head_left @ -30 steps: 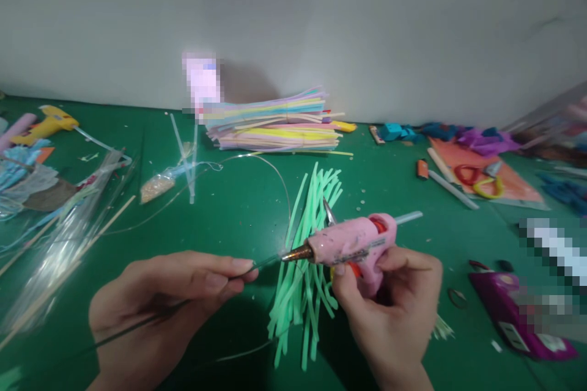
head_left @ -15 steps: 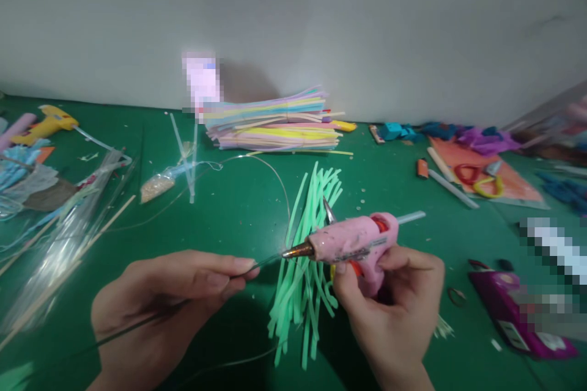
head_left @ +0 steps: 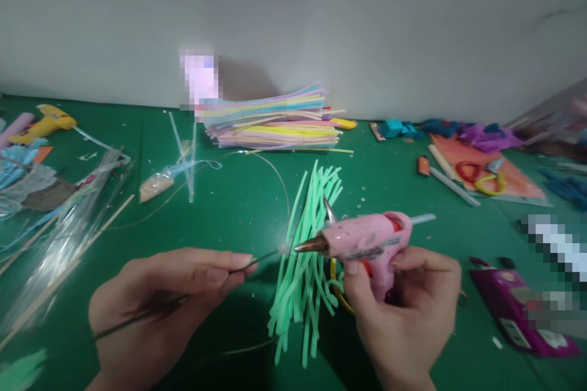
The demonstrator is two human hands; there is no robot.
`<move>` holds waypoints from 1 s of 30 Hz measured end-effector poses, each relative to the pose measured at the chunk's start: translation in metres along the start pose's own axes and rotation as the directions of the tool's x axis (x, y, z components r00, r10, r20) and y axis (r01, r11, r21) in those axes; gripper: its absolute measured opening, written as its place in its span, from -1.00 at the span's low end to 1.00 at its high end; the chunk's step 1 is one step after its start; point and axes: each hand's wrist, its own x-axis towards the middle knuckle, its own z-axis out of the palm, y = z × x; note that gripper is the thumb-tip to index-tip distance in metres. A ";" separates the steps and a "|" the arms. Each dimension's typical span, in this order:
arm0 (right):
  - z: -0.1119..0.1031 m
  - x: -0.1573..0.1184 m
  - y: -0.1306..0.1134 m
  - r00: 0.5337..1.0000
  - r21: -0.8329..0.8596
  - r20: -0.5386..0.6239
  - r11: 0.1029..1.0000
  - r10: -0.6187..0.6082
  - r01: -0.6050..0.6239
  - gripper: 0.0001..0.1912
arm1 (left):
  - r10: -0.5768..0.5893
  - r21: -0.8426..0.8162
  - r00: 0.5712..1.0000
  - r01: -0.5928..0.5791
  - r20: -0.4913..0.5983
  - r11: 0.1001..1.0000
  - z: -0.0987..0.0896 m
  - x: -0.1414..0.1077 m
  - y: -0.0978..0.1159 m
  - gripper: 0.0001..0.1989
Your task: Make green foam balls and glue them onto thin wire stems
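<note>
In the head view, we had our left hand [head_left: 156, 278] at the lower left, thumb and fingertips pinched on a thin stem [head_left: 266, 256]. Our right hand [head_left: 408, 305], at the lower right, was curled round a pink gun [head_left: 367, 238], its tip near the stem's end. A slip could have burned us, or dripped glue on the green sticks [head_left: 298, 299] below. The green table [head_left: 238, 208] was messy, against a grey wall [head_left: 389, 30] up top.

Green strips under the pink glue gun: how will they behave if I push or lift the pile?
The green strips are thin and several bend, so they would probably flex when lifted. Crossing loosely with no tie in sight, they may fan apart if pushed. Being so slender, they are likely light.
</note>
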 end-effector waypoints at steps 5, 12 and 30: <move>0.001 0.000 0.001 0.999 -0.031 -0.027 0.999 -0.034 0.034 -0.60 | -0.006 0.027 0.999 0.007 -0.031 1.000 0.001 0.000 0.000 -0.77; -0.001 -0.002 0.001 0.995 -0.008 0.059 0.997 -0.080 0.081 -0.59 | -0.048 0.102 0.997 0.053 -0.058 0.993 0.005 -0.005 0.007 -0.78; 0.000 -0.002 0.000 0.994 -0.002 0.084 0.997 -0.076 0.076 -0.57 | -0.083 0.003 0.991 0.084 -0.102 0.996 0.006 -0.004 0.006 -0.86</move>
